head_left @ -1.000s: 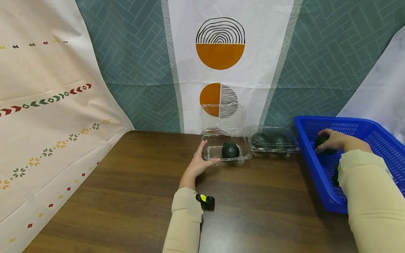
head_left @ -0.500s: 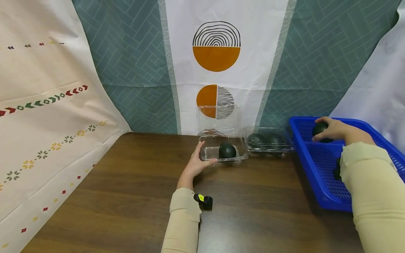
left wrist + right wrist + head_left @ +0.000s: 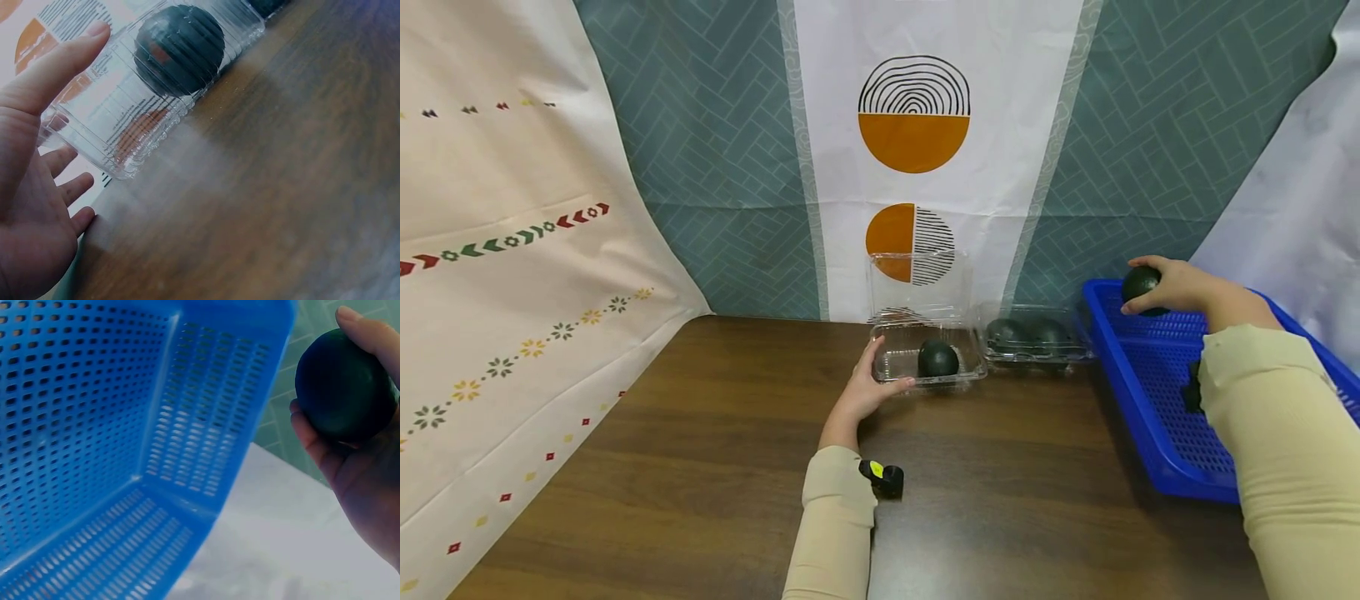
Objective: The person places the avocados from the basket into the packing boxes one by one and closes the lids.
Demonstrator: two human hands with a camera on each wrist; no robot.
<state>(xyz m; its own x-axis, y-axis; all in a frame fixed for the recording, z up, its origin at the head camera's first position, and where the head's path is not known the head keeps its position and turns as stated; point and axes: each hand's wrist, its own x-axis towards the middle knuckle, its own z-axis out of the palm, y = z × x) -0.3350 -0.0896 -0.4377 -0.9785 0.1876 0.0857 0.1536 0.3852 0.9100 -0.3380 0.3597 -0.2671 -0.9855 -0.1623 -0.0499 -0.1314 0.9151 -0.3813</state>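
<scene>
My right hand [image 3: 1176, 287] grips a dark green round fruit [image 3: 1141, 290], perhaps an avocado, above the far rim of the blue basket [image 3: 1138, 417]. Thumb and fingers wrap this fruit [image 3: 344, 387] in the right wrist view. At the table's back, my left hand [image 3: 865, 387] holds the near left corner of a clear plastic clamshell box [image 3: 898, 367], thumb along its front and fingers at its left side. The box's lid [image 3: 917, 283] stands up. One similar fruit [image 3: 937, 358] lies in the box's right half, seen through the ribbed wall in the left wrist view.
Right beside the open box sits a second clear box [image 3: 1037, 354], lid down, with two dark fruits inside. A dark item [image 3: 1192, 390] in the basket is partly hidden by the right sleeve. Hanging cloth [image 3: 737, 208] borders the wooden table [image 3: 700, 467].
The right hand has lifted the fruit from inside the basket up to its far rim, shifting slightly left. The left hand stays at the box corner.
</scene>
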